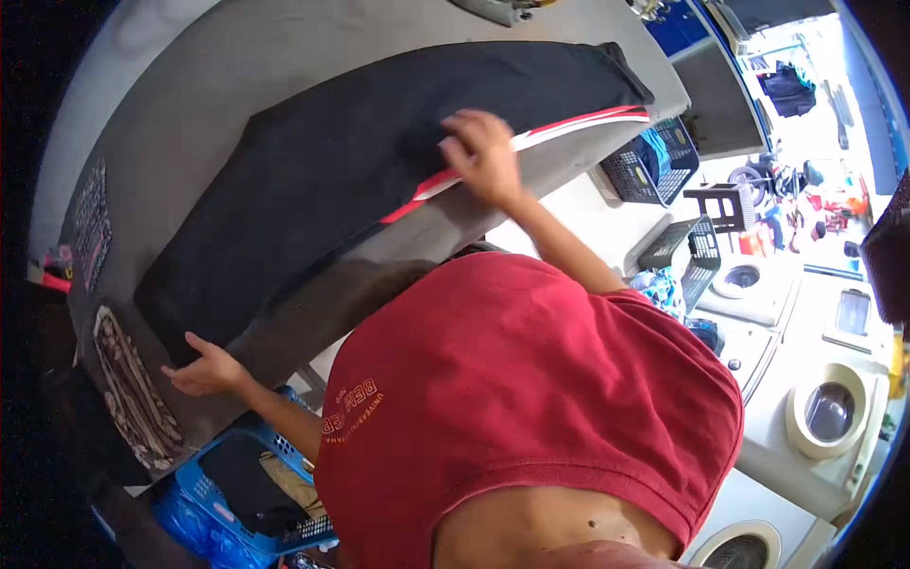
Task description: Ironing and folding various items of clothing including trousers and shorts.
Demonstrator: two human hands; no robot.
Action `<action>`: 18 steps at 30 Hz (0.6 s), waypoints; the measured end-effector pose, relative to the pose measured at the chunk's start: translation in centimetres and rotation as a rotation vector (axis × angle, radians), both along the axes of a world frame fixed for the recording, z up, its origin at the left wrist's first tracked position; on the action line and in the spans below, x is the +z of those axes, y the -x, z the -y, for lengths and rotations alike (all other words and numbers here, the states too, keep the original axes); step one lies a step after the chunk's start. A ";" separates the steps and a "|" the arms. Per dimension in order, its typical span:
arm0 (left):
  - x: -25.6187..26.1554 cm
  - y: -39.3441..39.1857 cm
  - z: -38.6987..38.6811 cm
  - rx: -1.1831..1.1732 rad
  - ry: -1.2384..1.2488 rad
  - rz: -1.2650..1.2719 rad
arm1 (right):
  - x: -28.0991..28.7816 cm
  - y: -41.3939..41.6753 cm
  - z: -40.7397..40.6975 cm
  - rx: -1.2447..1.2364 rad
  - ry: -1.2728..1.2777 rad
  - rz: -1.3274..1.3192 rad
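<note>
A long black garment (pixel 320 142), apparently a pair of trousers with red and white stripes along one edge, lies spread across a grey cloth-covered table (pixel 206 92). My left hand (pixel 206 370) is at its lower left end, palm partly turned up, fingers apart, holding nothing. Slightly blurred, my right hand (pixel 485 160) is over the striped edge near the middle, fingers spread and a little bent. Whether it touches the fabric is not certain. Part of what looks like a clothes iron (pixel 490 10) shows at the table's far side.
Folded patterned cloths (pixel 131 391) lie at the table's left end. Below stands a blue plastic basket (pixel 206 491) with clothes. Black crates (pixel 650 167) and a dark stool (pixel 725 203) stand to the right, near several white washing machines (pixel 775 398).
</note>
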State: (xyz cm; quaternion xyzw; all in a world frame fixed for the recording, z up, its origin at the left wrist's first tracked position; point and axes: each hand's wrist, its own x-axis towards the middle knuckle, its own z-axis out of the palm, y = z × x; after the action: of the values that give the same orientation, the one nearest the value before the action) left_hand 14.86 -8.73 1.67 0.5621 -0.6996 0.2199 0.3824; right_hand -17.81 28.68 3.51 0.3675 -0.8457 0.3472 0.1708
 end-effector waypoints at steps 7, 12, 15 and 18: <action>0.3 13.0 -16.8 -0.732 -0.300 -0.192 | -4.6 13.4 -20.1 -0.816 0.700 0.583; -2.5 15.9 -21.5 -0.552 -0.701 -0.510 | -2.5 17.7 -29.1 -0.804 0.158 0.290; -3.5 16.7 -20.3 -0.369 -0.810 -0.750 | -2.4 20.7 -31.0 -1.102 -0.103 0.338; -3.4 17.6 -19.5 -0.328 -0.735 -0.509 | -2.3 22.5 -32.0 -0.972 -0.089 0.329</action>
State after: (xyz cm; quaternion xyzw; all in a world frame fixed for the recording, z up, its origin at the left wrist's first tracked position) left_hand -2.70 10.75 -1.74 0.5784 -0.6946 -0.2500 0.3472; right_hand -40.29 60.71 1.25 -0.1204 -0.9484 0.2446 0.1616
